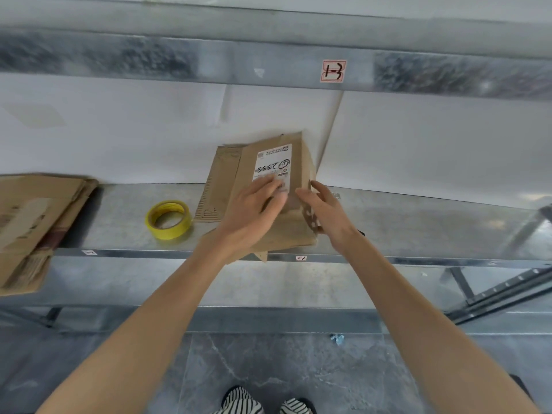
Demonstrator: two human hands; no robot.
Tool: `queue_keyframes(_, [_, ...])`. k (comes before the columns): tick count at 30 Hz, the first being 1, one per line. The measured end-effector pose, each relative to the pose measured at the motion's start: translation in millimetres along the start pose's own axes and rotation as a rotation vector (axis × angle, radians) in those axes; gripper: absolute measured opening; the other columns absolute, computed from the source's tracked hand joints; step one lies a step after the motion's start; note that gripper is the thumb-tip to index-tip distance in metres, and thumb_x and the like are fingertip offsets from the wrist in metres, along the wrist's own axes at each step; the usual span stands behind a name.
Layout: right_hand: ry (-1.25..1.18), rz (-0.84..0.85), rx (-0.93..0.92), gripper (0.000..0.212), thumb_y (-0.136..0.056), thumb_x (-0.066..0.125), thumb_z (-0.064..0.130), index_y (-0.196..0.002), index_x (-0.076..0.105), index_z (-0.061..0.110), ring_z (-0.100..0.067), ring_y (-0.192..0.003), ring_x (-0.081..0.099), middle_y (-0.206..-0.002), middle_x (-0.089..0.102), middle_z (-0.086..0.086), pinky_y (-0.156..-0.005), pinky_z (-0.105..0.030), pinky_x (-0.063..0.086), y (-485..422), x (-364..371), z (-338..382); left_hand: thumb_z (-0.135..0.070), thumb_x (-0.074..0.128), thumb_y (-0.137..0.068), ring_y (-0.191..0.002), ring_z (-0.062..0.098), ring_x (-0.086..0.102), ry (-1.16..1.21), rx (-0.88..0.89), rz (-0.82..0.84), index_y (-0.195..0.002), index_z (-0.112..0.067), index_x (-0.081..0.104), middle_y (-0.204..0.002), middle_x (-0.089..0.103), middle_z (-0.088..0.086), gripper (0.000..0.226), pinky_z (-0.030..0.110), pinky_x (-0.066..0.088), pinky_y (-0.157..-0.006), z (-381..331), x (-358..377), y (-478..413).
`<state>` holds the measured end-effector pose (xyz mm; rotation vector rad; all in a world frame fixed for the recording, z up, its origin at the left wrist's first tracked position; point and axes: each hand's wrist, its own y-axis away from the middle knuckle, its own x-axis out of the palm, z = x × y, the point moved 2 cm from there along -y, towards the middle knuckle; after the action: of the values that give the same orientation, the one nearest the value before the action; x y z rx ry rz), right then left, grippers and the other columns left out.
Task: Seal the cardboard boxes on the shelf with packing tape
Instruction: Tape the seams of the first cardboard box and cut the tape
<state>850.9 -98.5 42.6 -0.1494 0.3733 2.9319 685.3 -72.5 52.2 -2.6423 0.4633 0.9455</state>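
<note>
flat cardboard (33,222): stack of folded-down boxes at the left end of the shelf (418,231), hanging over the front edge. Not in play.
tape roll (168,219): yellow, lying flat on the shelf left of centre, just beside the box's open flap. No hand on it and no strip pulled that I can see.
cardboard box (245,168): mid-shelf, skewed, near corner poking past the front edge. White shipping label (273,162) on top. One flap is splayed out to the left with the corrugated side up, and another sticks out at the front under the wrists. No tape visible on the seam.
left hand (254,204): open, fingers straight, palm pressing down on the box top at the near end of the label.
right hand (325,213): open, fingers extended against the box's right side. Edges are blurred, so I cannot tell how firm the contact is.
step: looks like squaring up and closing the box, pre-tape. Sealing not yet started on this one.
next move: fold the left flap over, keep it pinned with one hand, and free the other hand to reach left for the roll and find the tape end.
watch: the box overhangs the front edge, so push it back before pulling tape.
</note>
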Motion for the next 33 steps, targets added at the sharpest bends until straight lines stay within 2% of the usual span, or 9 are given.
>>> queue_keyframes(6, [-0.112,0.028,-0.020,0.020,-0.091,0.056,0.032,-0.110,0.052,0.039,-0.017,-0.086,0.059,-0.104,0.062,0.001,-0.074,-0.032,0.051,8.0,-12.1,-8.4,-0.048,0.044,-0.094,-0.140,0.024,0.027,-0.215,-0.280,-0.188,-0.143,-0.022,0.039,-0.153,0.030,0.007,0.055,0.042,0.023,-0.114,47.7,-22.9,7.8])
queue_keyframes(13, [-0.085,0.030,-0.019,0.046,-0.093,0.054,0.032,-0.137,0.043,0.031,-0.022,-0.111,0.057,-0.119,0.062,0.005,-0.099,-0.046,0.045,10.6,-12.4,-12.7,-0.046,0.061,-0.087,-0.117,0.018,0.050,0.045,-0.314,-0.254,-0.141,-0.020,0.043,-0.131,0.051,0.007,0.062,0.032,0.040,-0.101,50.4,-27.6,14.9])
queue_keyframes(16, [-0.104,0.066,-0.032,0.029,-0.094,0.052,0.028,-0.119,0.052,0.043,-0.023,-0.104,0.059,-0.114,0.066,-0.004,-0.089,-0.042,0.046,9.4,-14.5,-13.4,-0.024,0.062,-0.089,-0.105,0.005,0.049,0.066,-0.266,-0.347,-0.138,-0.021,0.048,-0.128,0.048,0.007,0.050,0.021,0.036,-0.097,45.7,-36.6,19.6])
queue_keyframes(19, [-0.101,0.107,-0.039,0.040,-0.092,0.049,0.024,-0.126,0.049,0.044,-0.017,-0.101,0.060,-0.110,0.068,0.002,-0.085,-0.038,0.049,7.2,-12.8,-14.4,-0.013,0.059,-0.090,-0.085,-0.020,0.047,0.124,-0.208,-0.414,-0.134,-0.019,0.052,-0.117,0.047,-0.001,0.045,0.003,0.033,-0.082,40.1,-42.6,24.6])
queue_keyframes(22, [-0.057,0.155,-0.077,0.055,-0.086,0.051,0.007,-0.117,0.053,0.052,-0.012,-0.078,0.055,-0.106,0.068,0.009,-0.067,-0.026,0.051,7.6,-4.6,-16.1,-0.010,0.059,-0.090,-0.084,-0.026,0.044,0.092,-0.120,-0.450,-0.133,-0.014,0.053,-0.115,0.048,-0.003,0.043,-0.006,0.029,-0.076,31.0,-45.8,28.3])
queue_keyframes(25, [0.087,0.099,-0.090,0.062,-0.087,0.048,-0.007,-0.138,0.045,0.030,-0.017,-0.094,0.053,-0.130,0.057,0.001,-0.066,-0.019,0.044,5.4,4.5,-21.2,-0.004,0.056,-0.091,-0.089,-0.020,0.046,0.044,-0.078,-0.444,-0.132,-0.007,0.053,-0.118,0.050,0.003,0.041,-0.006,0.027,-0.079,21.1,-44.4,30.2])
queue_keyframes(28, [0.204,0.065,-0.086,0.054,-0.090,0.044,-0.009,-0.135,0.049,0.020,-0.016,-0.102,0.056,-0.137,0.051,-0.005,-0.058,-0.010,0.044,5.8,12.7,-24.2,-0.002,0.052,-0.091,-0.108,0.005,0.052,0.009,-0.085,-0.389,-0.135,-0.007,0.050,-0.131,0.051,0.008,0.045,0.001,0.031,-0.087,13.9,-36.2,32.0])
queue_keyframes(31, [0.391,0.065,-0.157,0.048,-0.091,0.047,-0.006,-0.133,0.053,0.016,-0.017,-0.116,0.052,-0.143,0.043,-0.004,-0.081,-0.011,0.044,8.2,17.2,-19.0,-0.005,0.049,-0.092,-0.075,-0.010,0.054,0.063,-0.118,-0.306,-0.146,-0.020,0.035,-0.116,0.052,-0.003,0.057,-0.004,0.032,-0.067,12.5,-28.1,32.5])
queue_keyframes(33, [0.479,0.083,-0.202,0.045,-0.090,0.051,-0.001,-0.131,0.056,0.017,-0.020,-0.130,0.040,-0.147,0.037,0.000,-0.095,-0.016,0.037,9.9,22.1,-10.5,-0.010,0.049,-0.092,-0.061,-0.005,0.052,0.121,-0.134,-0.251,-0.149,-0.029,0.023,-0.121,0.048,-0.013,0.066,0.001,0.038,-0.059,11.3,-26.3,32.1])
